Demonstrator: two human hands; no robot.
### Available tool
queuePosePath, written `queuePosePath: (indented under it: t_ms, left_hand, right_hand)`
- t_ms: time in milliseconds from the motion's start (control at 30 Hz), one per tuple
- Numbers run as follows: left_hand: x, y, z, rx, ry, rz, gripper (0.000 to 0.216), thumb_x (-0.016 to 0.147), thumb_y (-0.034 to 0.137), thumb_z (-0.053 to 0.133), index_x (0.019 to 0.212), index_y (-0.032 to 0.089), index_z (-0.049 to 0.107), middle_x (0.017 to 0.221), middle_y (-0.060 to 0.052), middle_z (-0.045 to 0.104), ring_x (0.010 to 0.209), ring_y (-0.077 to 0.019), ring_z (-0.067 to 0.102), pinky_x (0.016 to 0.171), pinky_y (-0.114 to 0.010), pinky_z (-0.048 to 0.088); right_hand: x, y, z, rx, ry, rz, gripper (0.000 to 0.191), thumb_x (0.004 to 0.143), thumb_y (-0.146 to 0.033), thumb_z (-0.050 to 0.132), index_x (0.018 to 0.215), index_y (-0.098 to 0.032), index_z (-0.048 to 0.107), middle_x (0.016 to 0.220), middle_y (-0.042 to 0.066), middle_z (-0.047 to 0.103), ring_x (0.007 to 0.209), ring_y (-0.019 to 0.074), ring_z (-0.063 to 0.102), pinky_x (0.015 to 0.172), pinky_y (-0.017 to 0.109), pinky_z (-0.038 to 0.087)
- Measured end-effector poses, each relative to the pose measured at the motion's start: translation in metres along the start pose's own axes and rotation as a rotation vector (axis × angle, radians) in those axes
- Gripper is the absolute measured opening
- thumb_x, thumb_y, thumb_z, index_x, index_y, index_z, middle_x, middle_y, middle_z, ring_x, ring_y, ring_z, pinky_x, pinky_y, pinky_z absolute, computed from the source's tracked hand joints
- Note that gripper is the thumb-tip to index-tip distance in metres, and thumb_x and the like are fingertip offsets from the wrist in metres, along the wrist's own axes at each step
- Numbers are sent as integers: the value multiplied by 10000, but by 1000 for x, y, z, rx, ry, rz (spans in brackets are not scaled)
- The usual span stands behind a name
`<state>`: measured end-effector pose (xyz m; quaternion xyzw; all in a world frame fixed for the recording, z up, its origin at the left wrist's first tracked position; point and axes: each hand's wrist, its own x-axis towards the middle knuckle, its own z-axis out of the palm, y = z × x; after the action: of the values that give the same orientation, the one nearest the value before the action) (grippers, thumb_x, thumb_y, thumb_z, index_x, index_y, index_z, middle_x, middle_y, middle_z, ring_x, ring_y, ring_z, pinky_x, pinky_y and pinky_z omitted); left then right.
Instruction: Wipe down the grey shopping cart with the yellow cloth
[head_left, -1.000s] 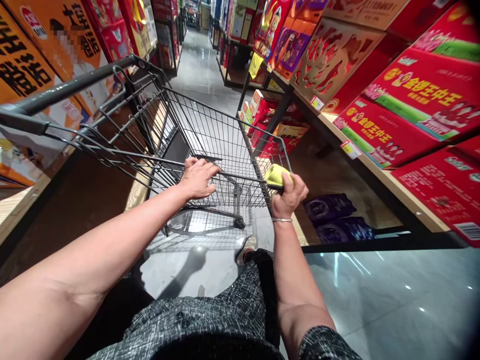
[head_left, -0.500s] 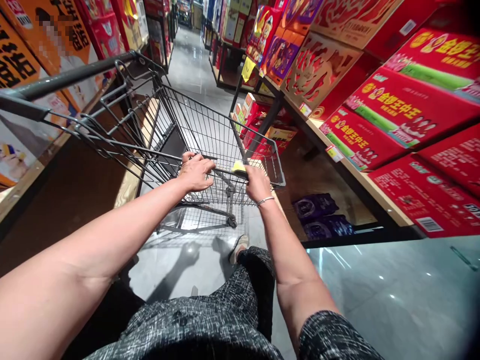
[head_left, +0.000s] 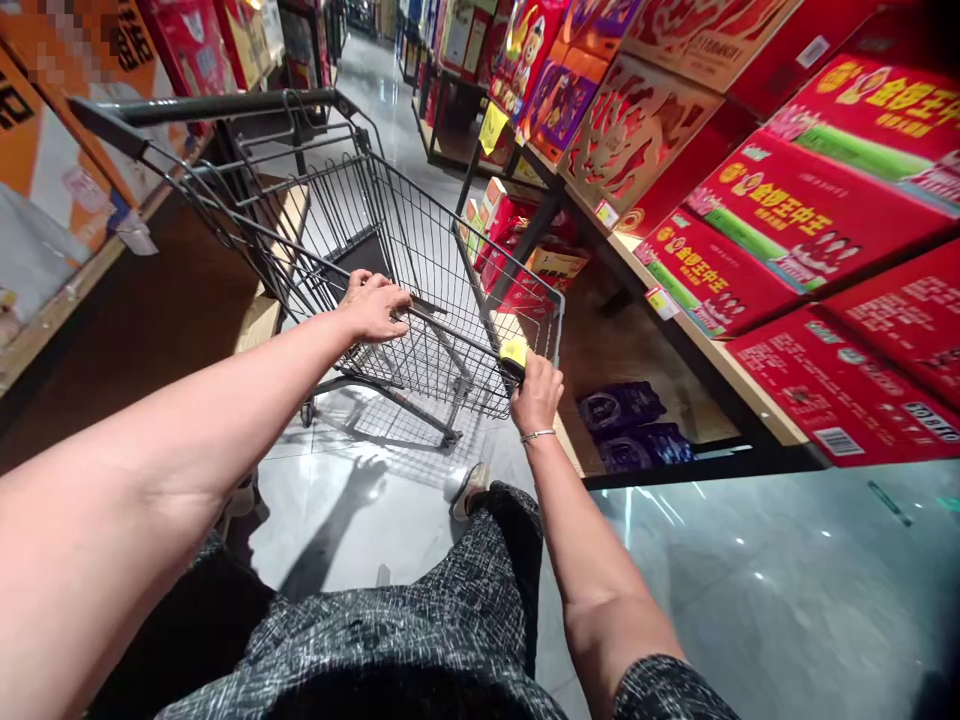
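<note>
A dark wire shopping cart [head_left: 442, 265] stands slanted across the aisle in front of me, and no goods show in its basket. My left hand [head_left: 375, 306] lies over its near side rail, fingers curled onto the metal. Farther right, my right hand [head_left: 538, 392] is closed around the near corner of the cart, beside a yellow piece [head_left: 514, 352] with a black part under it. A thin bracelet [head_left: 537, 435] circles my right wrist. The cart's handle bar [head_left: 225, 106] is at the upper left, away from both hands.
Red boxes [head_left: 780, 220] are stacked on a wooden-edged shelf [head_left: 697, 350] at the right, with purple bags [head_left: 634, 430] on the level below. Orange cartons [head_left: 82, 130] line the left shelf. A shiny aisle floor [head_left: 375, 95] runs ahead between shelves. My shoe [head_left: 469, 490] is behind the cart.
The cart has swung: its handle end has moved right, away from the left edge. My right hand has shifted right and slightly down with the near corner; my left hand has moved slightly up and left.
</note>
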<state>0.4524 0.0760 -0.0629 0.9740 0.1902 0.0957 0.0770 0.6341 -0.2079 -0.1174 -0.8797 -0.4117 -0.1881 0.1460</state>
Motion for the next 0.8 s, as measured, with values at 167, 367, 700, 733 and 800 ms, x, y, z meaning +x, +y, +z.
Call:
queuePosePath:
  t_ms: [167,367,700,733,800]
  left_hand:
    - [-2,4,2,17,18,-26,495,869,508,545,1295,260,590,1116,-23,587,1167,-248,373,1099,-546,-4]
    - [-5,-7,5,-73,58,2,577,962,642,288,1227,270,640,1113,-15,550,1201,-217,348,1129,-506,-47]
    - [-10,-18,2,-57,82,-77,615,962,626,198,1095,248,665,1153,-41,569,1235,-248,360,1144,-547,-17]
    - [-12,-20,3,-67,80,-90,602,951,623,207,1096,260,665,1184,-48,569,1285,-260,335,1144,-554,-24]
    - [-16,-27,3,-80,75,-126,602,928,622,209,1119,275,663,1245,-61,560,1379,-275,256,1141,-567,-50]
  right_hand:
    - [-46,10,41,43,-39,-134,607,832,-68,462,1377,-326,532,1397,90,483,1256,284,355,1012,463,346]
    - [-109,13,107,-30,-344,-247,460,883,-135,535,1203,-441,658,1293,28,615,1139,264,465,928,438,424]
    - [-86,16,24,32,176,-267,439,918,-153,563,1232,-444,659,1268,38,595,1172,248,410,980,411,350]
    - [-90,13,25,46,217,-295,420,909,-152,585,1204,-436,677,1239,38,607,1143,242,418,965,403,348]
    - [-103,4,33,89,270,-378,364,888,-142,624,1123,-403,719,1164,30,637,1064,223,436,915,379,349]
